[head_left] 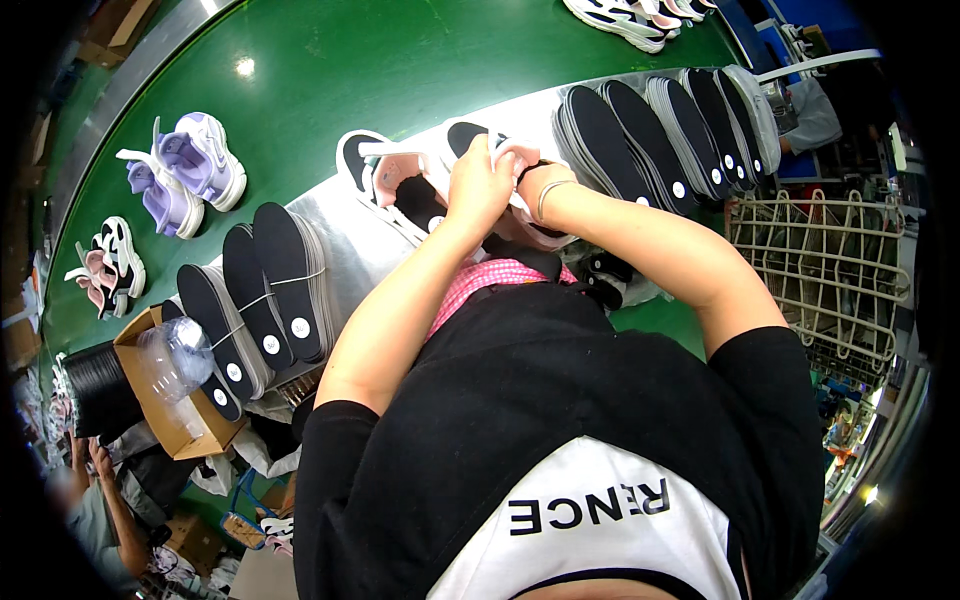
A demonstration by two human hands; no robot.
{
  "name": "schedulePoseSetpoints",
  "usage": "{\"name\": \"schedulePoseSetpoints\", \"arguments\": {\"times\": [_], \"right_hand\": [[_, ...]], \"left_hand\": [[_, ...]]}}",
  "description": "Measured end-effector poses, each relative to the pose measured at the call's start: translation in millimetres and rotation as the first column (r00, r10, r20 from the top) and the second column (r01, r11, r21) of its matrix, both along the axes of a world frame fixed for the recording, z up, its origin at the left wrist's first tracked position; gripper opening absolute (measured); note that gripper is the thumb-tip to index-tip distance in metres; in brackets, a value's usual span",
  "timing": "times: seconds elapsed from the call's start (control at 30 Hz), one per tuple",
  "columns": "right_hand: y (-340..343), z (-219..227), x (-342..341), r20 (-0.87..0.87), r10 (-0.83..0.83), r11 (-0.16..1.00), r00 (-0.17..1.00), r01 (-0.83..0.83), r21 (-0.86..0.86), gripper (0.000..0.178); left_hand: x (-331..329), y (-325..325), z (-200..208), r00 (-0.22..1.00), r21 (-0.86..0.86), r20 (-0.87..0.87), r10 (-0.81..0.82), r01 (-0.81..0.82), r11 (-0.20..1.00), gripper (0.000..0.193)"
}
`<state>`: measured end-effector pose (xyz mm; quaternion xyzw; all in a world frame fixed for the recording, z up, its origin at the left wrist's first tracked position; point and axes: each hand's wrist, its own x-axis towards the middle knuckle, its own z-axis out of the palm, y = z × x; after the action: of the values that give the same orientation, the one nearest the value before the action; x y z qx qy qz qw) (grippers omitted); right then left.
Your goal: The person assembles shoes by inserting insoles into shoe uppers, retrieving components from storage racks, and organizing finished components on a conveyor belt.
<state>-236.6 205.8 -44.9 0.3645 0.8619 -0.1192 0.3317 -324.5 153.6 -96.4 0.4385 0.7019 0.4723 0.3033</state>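
Nearest the camera is the person's own black top with its white printed panel (590,530), filling the lower middle of the view. From it both bare forearms rise toward twelve o'clock and meet at the silver surface (340,225). The left hand (478,185) has its grip clenched on a white and pink shoe (515,155), fingers curled over its upper edge. The right hand (535,180), with a thin bracelet at the wrist, is tucked against the same shoe; whether its grip is clenched or released I cannot tell, since the fingers are hidden. A second pink shoe (400,180) lies just beside, at nine o'clock from the hands. Bundles of dark insoles (260,290) stand at eight o'clock, and more insoles (660,130) fan out at two o'clock. A lilac pair of shoes (190,170) sits on the green belt (400,60), well apart at ten o'clock.
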Motion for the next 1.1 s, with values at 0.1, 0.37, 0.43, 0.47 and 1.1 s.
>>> {"name": "schedulePoseSetpoints", "arguments": {"times": [0.1,0.37,0.43,0.47,1.1], "right_hand": [[8,-7,4,0.065,0.130,0.991,0.989,-0.129,-0.026,0.026],[-5,39,27,-0.009,0.216,0.963,0.976,-0.215,-0.160,0.023],[-6,22,43,0.017,0.204,0.961,0.979,-0.196,-0.195,0.021],[-6,13,48,0.021,0.219,0.962,0.976,-0.212,-0.172,0.021],[-26,-4,62,-0.233,0.280,0.960,0.931,-0.270,0.076,0.024]], "left_hand": [[0,1,2,1.000,0.025,0.012,-0.029,0.028,0.999,0.024],[2,-2,4,0.999,-0.007,-0.054,0.004,-0.004,1.000,0.023],[4,-1,7,0.997,-0.002,-0.073,-0.010,0.009,1.000,0.022],[5,-1,8,0.997,-0.002,-0.072,-0.007,0.007,1.000,0.022],[5,-18,16,0.991,-0.025,0.110,-0.074,0.078,0.997,0.019]]}}
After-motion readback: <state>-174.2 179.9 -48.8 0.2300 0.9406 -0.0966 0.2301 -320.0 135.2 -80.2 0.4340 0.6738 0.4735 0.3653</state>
